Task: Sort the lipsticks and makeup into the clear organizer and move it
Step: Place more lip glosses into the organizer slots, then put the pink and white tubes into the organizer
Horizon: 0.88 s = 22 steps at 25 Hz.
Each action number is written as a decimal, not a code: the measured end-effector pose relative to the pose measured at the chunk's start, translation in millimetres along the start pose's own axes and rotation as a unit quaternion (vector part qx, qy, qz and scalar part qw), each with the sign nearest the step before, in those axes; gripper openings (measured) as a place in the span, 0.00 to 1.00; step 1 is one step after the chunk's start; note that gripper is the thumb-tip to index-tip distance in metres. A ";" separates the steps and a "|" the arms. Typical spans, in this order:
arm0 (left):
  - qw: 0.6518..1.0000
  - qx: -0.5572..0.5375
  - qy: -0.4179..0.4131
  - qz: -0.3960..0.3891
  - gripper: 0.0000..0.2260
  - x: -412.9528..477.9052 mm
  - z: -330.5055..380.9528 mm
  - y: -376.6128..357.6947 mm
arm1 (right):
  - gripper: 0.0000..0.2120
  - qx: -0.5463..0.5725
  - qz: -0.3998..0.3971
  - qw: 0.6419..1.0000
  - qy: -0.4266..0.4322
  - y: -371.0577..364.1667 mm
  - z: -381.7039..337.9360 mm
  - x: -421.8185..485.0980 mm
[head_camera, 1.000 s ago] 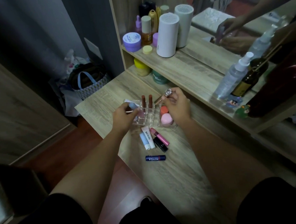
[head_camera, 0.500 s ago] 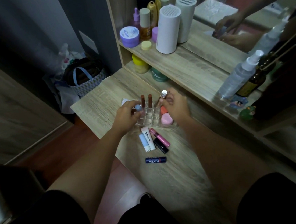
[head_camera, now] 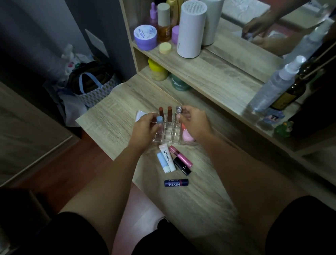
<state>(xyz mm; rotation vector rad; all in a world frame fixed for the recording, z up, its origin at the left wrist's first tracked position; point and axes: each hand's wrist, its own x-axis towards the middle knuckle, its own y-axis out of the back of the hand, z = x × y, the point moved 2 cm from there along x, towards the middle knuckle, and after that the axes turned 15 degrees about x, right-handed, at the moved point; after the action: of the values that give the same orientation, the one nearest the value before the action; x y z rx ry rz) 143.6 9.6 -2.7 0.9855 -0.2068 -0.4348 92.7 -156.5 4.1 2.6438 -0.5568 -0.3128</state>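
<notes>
The clear organizer [head_camera: 169, 134] sits on the wooden desk [head_camera: 108, 121]. Two brown lipsticks [head_camera: 165, 113] stand upright in its back row. My left hand [head_camera: 145, 127] pinches a light blue-capped stick [head_camera: 159, 121] upright over the left slots. My right hand [head_camera: 194, 122] holds a silver-capped tube [head_camera: 178, 110] upright at the back right slot. Pink and orange round items [head_camera: 187, 134] lie in the right compartment. In front of the organizer lie a light blue stick [head_camera: 163, 162], a white tube [head_camera: 167, 157], a pink lipstick [head_camera: 180, 156], a black lipstick [head_camera: 181, 166] and a navy Nivea stick [head_camera: 176, 182].
A raised shelf [head_camera: 208, 69] behind carries a white cylinder [head_camera: 191, 29], a purple jar [head_camera: 145, 36], bottles and a spray bottle [head_camera: 276, 83]. A mirror shows my hands. Yellow and green jars [head_camera: 158, 70] sit under the shelf. A bag [head_camera: 93, 85] stands on the floor at left.
My right hand has brought the silver-capped tube from tilted above the organizer to upright at the back right slot. My left hand shifted slightly right with the blue-capped stick.
</notes>
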 end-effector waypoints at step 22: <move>0.961 0.081 0.236 -0.122 0.19 -52.1 -5.0 -51.2 | 0.14 -0.106 -0.190 0.972 -0.091 -3.1 38.3 -66.7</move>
<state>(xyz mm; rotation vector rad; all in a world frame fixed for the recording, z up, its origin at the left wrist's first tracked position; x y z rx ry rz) 85.4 12.2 -47.1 1.2526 0.3181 -0.3990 22.7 -138.9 -22.6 2.5116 -0.0565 -0.6948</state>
